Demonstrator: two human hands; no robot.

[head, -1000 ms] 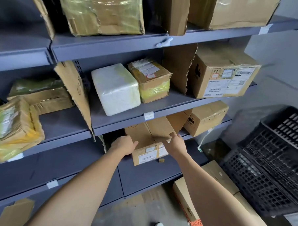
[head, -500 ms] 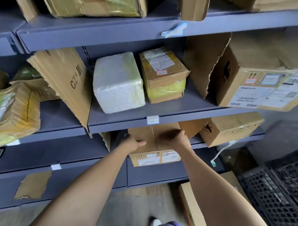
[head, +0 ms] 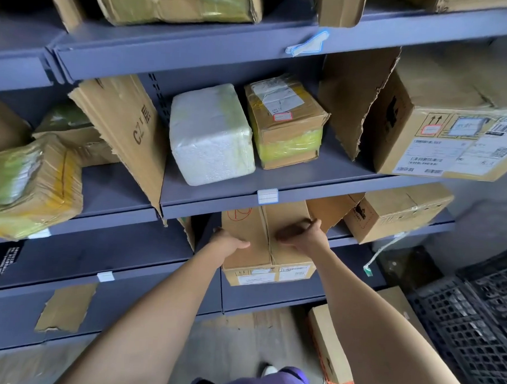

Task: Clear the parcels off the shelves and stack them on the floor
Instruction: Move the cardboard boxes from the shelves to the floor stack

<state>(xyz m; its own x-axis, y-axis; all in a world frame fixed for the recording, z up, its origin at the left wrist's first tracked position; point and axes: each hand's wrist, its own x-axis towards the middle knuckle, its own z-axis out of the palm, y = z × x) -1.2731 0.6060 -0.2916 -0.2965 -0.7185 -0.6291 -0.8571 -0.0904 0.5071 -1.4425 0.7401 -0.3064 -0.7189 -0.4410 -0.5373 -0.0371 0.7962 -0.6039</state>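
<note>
A brown cardboard parcel [head: 261, 250] with white labels on its front face sits on a low grey shelf [head: 271, 297], its front overhanging the shelf edge. My left hand [head: 229, 243] grips its left top edge, thumb lying on the top. On the parcel's right side my right hand [head: 305, 234] grips the top, fingers curled over it. On the shelf above lie a white foam parcel [head: 211, 135] and a taped brown parcel [head: 287, 120]. A large labelled box [head: 452, 136] stands to the right.
A small brown box [head: 396, 209] sits right of the held parcel. Torn cardboard dividers [head: 127, 134] lean between bays. On the floor lie a flat carton [head: 332, 346] and a black plastic crate [head: 473, 323]. Yellow-taped parcels [head: 29, 185] fill the left bay.
The parcel has slid forward out from under the upper shelf, showing more of its top. Both hands came with it and closed onto its top. The view moved closer.
</note>
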